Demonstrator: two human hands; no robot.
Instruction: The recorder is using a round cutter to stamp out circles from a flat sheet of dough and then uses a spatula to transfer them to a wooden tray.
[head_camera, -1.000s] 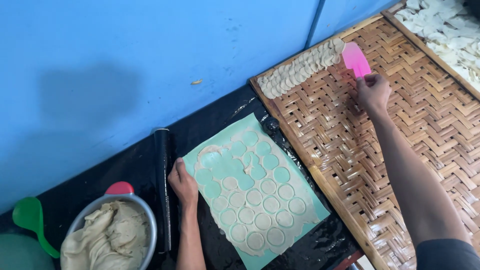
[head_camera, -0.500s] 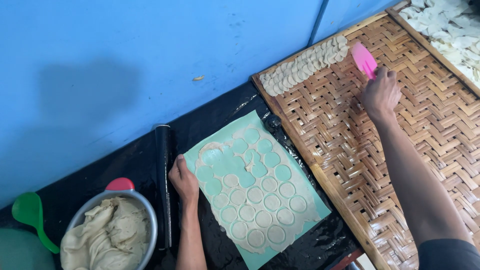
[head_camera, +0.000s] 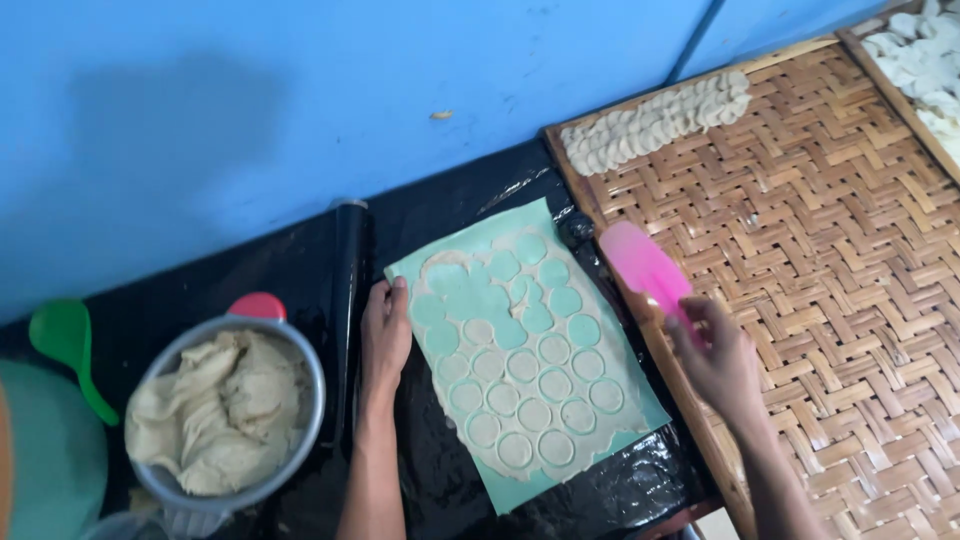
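Black-covered counter (head_camera: 250, 270) against blue wall: left hand (head_camera: 384, 335) flat, fingers open, at teal mat's (head_camera: 520, 490) nine o'clock edge; right hand (head_camera: 715, 355) fingers gripping pink scraper (head_camera: 645, 268) at three o'clock. Lifting cut dough rounds (head_camera: 530, 400); requires sliding scraper underneath.

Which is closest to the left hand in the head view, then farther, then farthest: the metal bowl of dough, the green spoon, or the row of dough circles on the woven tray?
1. Round metal bowl of dough, left of it.
2. Green plastic spoon, far left.
3. Row of pale dough circles, upper right.
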